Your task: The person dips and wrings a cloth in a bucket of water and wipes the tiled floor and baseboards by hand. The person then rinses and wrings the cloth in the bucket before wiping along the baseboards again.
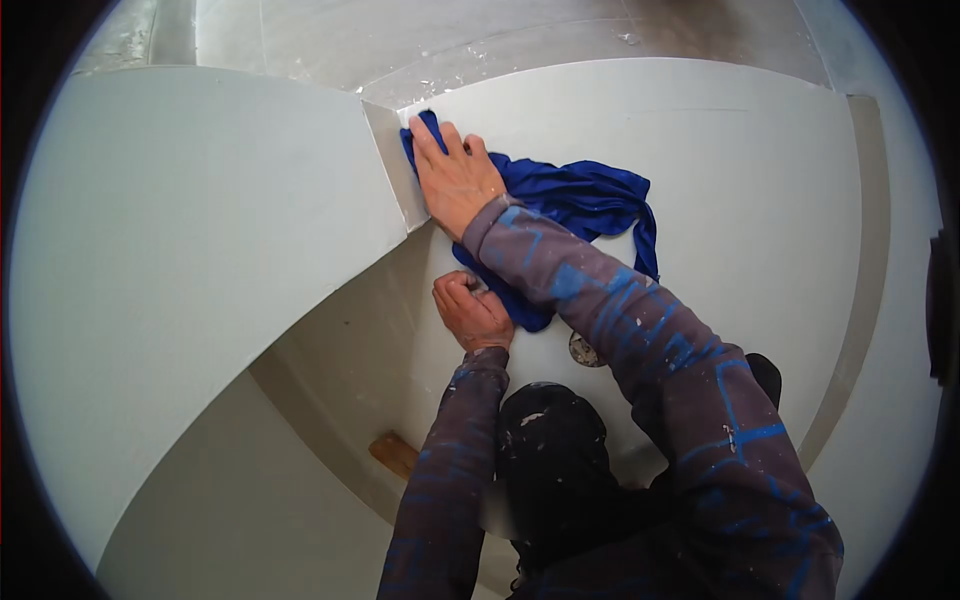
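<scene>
A blue cloth [585, 195] lies bunched across the pale flat surface [740, 190], one end reaching up to the corner beside a low upright edge [392, 165]. At that corner my right hand [458, 180] presses the cloth down, fingers bent over it and some cloth showing between them. My right forearm crosses over the rest of the cloth. Lower down, my left hand [472, 312] is curled into a fist next to the cloth's lower fold. It rests near the surface's left border, and I see nothing in its fingers.
A large pale panel [200, 190] with a curved edge fills the left side. A round, stained disc or hole [586, 349] shows beside my right forearm. A brown wooden piece [394, 455] lies left of my left sleeve. White specks dot the grey floor [480, 40] beyond.
</scene>
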`<state>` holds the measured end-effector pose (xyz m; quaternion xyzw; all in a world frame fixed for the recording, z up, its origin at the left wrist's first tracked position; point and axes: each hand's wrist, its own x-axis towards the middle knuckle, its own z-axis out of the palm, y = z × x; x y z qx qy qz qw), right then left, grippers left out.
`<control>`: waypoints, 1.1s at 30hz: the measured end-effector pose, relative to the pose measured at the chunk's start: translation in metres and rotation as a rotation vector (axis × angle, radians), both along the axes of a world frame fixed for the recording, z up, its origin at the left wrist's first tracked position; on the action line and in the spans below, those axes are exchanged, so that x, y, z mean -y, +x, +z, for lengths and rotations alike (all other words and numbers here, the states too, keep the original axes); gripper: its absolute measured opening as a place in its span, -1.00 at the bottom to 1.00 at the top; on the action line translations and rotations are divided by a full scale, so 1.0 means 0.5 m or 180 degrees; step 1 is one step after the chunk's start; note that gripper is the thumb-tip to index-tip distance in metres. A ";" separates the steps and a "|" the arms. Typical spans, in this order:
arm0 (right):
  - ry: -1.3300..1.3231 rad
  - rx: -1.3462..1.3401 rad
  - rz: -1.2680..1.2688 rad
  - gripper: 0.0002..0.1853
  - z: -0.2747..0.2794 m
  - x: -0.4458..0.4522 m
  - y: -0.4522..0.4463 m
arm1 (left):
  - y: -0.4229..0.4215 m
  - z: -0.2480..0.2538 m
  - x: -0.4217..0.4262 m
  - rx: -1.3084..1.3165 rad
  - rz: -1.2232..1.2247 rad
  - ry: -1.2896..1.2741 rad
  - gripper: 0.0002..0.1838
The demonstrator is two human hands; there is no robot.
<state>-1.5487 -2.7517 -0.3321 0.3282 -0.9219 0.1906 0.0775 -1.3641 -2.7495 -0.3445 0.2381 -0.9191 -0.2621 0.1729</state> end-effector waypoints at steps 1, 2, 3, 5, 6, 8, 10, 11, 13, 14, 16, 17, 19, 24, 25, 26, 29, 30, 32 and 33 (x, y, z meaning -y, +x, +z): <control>-0.0005 0.0011 -0.0067 -0.46 0.006 0.011 -0.025 | -0.006 0.006 -0.001 0.0053 0.0002 0.0078 -0.79; 0.0086 0.0115 0.0022 -0.46 0.012 0.019 -0.048 | -0.003 0.007 -0.003 0.0110 0.0017 0.0164 -0.79; 0.0168 0.0203 0.0106 -0.47 0.013 0.022 -0.055 | 0.002 0.003 -0.003 0.0147 0.0043 0.0168 -0.79; 0.0114 0.0210 0.0244 -0.48 0.015 -0.003 -0.032 | -0.003 0.000 -0.002 -0.0010 0.0002 0.0099 -0.80; 0.0074 0.0195 0.0364 -0.49 0.020 -0.021 -0.029 | -0.011 0.004 -0.004 -0.0063 -0.0010 0.0107 -0.80; 0.0100 0.0170 0.0640 -0.49 0.018 -0.064 0.013 | -0.008 0.003 -0.006 -0.0098 0.0056 0.0174 -0.81; 0.0138 0.0189 0.0796 -0.48 0.016 -0.084 0.028 | -0.005 0.007 -0.007 -0.0069 0.0031 0.0156 -0.79; 0.0137 0.0168 0.0802 -0.48 0.015 -0.077 0.018 | -0.007 0.007 -0.004 -0.0010 0.0002 0.0111 -0.78; 0.0193 -0.0066 0.0589 -0.48 0.001 -0.049 0.000 | -0.011 0.003 -0.001 -0.0016 -0.0019 0.0099 -0.78; 0.0232 0.0073 0.0561 -0.50 0.008 -0.038 -0.024 | -0.005 0.003 -0.002 -0.0001 -0.0001 0.0112 -0.78; 0.0386 0.0286 0.0506 -0.51 0.028 -0.009 -0.068 | -0.012 0.002 0.001 -0.0006 -0.0012 0.0087 -0.78; 0.0538 0.0407 0.0523 -0.51 0.029 -0.004 -0.068 | -0.002 -0.002 0.002 -0.0057 -0.0071 0.0090 -0.78; 0.0340 0.0287 0.0602 -0.52 0.011 -0.024 -0.052 | -0.007 -0.005 -0.002 -0.0056 -0.0025 0.0172 -0.79; 0.0081 0.0298 0.1134 -0.54 0.022 -0.130 0.052 | -0.006 0.009 -0.016 -0.0466 0.0176 0.0644 -0.76; 0.0074 0.0298 0.1229 -0.53 0.021 -0.152 0.081 | -0.002 0.001 -0.015 -0.0494 0.0159 0.0634 -0.76; 0.0133 0.0254 0.1329 -0.53 0.018 -0.172 0.107 | 0.003 -0.012 -0.011 -0.0583 0.0141 0.0537 -0.74; 0.0186 0.0612 0.1646 -0.45 0.033 -0.213 0.129 | -0.004 -0.009 -0.014 -0.0679 0.0221 0.0633 -0.69; -0.0103 0.0858 0.1522 -0.41 0.020 -0.213 0.124 | 0.000 -0.024 -0.004 -0.0707 0.0205 0.0715 -0.70; -0.0537 0.1030 0.1165 -0.26 0.022 -0.202 0.092 | 0.007 -0.025 0.000 -0.0705 0.0129 0.0648 -0.72; -0.0509 0.0823 0.1028 -0.28 0.032 -0.184 0.056 | 0.009 -0.023 -0.002 -0.0663 0.0181 0.0628 -0.72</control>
